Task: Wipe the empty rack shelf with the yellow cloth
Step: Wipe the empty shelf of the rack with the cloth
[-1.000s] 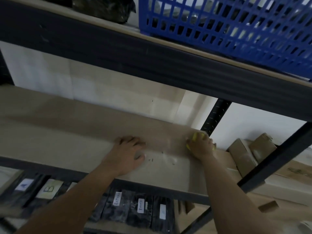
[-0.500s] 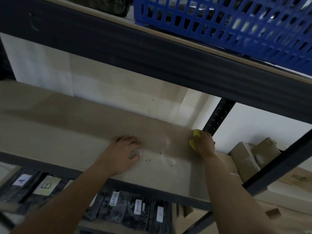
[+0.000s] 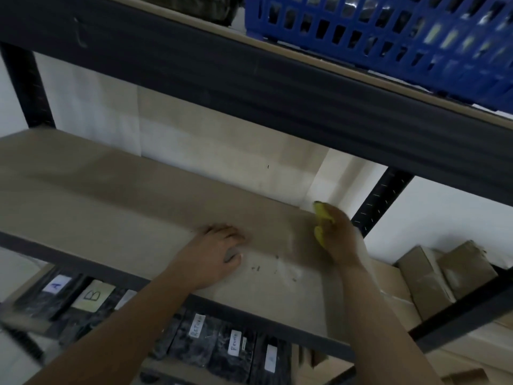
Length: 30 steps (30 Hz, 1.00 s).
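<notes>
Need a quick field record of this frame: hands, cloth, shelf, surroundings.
left hand: fingers lightly curled, resting on the shelf, holding nothing
right hand: grips the crumpled yellow cloth at the shelf's back right corner
shelf: bare beige board rack shelf, dark specks near the front edge
above: blue plastic lattice basket
below: dark labelled binders
right: brown cardboard boxes

I see a dim, flat-lit feed. Motion blur smears the blue basket (image 3: pixel 388 43) at far right and the labelled boxes (image 3: pixel 91 297) near left. Wide-angle bowing bends the upper beam (image 3: pixel 249 87); shelf (image 3: pixel 111 195) shadows are soft.
</notes>
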Tool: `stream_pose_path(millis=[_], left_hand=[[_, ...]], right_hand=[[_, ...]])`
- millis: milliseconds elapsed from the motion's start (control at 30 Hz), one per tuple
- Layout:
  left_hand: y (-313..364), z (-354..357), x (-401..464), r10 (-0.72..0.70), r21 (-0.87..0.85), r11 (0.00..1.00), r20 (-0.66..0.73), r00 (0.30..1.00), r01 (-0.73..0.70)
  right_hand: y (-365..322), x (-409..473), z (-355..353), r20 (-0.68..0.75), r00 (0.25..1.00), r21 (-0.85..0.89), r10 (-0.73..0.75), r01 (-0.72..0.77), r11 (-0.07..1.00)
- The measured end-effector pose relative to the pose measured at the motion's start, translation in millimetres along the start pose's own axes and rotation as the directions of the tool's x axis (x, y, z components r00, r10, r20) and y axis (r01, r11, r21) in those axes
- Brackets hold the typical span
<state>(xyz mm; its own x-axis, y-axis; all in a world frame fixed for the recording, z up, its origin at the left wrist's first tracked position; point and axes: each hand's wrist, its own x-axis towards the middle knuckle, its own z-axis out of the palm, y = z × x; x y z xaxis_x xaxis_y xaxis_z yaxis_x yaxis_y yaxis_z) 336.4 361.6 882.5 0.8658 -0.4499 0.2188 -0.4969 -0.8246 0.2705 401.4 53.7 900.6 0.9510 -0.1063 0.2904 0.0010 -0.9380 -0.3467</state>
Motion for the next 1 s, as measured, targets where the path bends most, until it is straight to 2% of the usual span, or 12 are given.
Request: stream_pose_path(millis=[200, 267, 400, 467, 533, 567, 633, 700, 767, 833, 900, 1000], left_hand=[[-0.7, 1.1, 0.4, -0.017, -0.018, 1.000, 0.002, 1.000, 0.017], [-0.8, 1.5, 0.4, -0.019, -0.015, 1.000, -0.001, 1.000, 0.019], [-0.8, 1.6, 0.5, -0.028, -0.010, 1.000, 0.010, 1.000, 0.028], [-0.1, 0.8, 1.2, -0.033, -0.008, 0.999, 0.007, 0.999, 0.033], [-0.2, 2.2, 2.7, -0.035, -0.004, 0.999, -0.003, 0.999, 0.035], [-0.6, 3.0, 3.2, -0.033, -0.005, 0.999, -0.008, 0.999, 0.033], [-2.3, 4.6, 3.5, -0.027, -0.017, 0.999, -0.012, 1.000, 0.027], [-3.1, 5.9, 3.4, -0.023, -0.035, 0.999, -0.017, 1.000, 0.022], [-2.9, 5.1, 3.2, -0.025, -0.029, 0.999, -0.014, 1.000, 0.025], [-2.2, 3.4, 2.7, -0.038, -0.028, 0.999, -0.008, 0.999, 0.038], [-1.2, 1.9, 2.5, -0.047, -0.030, 0.998, -0.014, 0.999, 0.046], [0.0, 1.3, 2.8, -0.059, -0.031, 0.998, -0.002, 0.998, 0.059]], right_hand=[[-2.0, 22.1, 0.6, 0.131, 0.977, -0.131, 0.167, -0.150, 0.980], [-11.5, 31.6, 6.2, 0.184, 0.966, -0.107, 0.179, -0.162, 0.981], [-39.5, 28.7, 16.8, 0.234, 0.971, -0.022, 0.046, -0.043, 0.999], [-49.5, 10.9, 18.2, 0.232, 0.968, 0.011, -0.093, 0.093, 0.996], [-55.5, -12.0, 11.2, 0.267, 0.942, 0.123, -0.205, 0.178, 0.976], [-54.7, -21.1, 6.3, 0.306, 0.929, 0.213, -0.207, 0.145, 0.966], [-53.4, -35.9, -13.8, 0.344, 0.928, 0.430, -0.142, -0.021, 0.903], [-43.3, -35.2, -30.4, 0.275, 0.961, 0.585, 0.041, -0.201, 0.786], [-26.4, -20.5, -37.4, 0.089, 0.965, 0.531, 0.248, -0.257, 0.808], [-9.0, -8.9, -33.4, 0.009, 0.925, 0.377, 0.381, -0.356, 0.855], [5.3, -1.5, -19.6, 0.014, 0.924, 0.130, 0.382, -0.380, 0.916], [10.4, 2.7, -11.7, 0.072, 0.932, 0.010, 0.354, -0.356, 0.934]])
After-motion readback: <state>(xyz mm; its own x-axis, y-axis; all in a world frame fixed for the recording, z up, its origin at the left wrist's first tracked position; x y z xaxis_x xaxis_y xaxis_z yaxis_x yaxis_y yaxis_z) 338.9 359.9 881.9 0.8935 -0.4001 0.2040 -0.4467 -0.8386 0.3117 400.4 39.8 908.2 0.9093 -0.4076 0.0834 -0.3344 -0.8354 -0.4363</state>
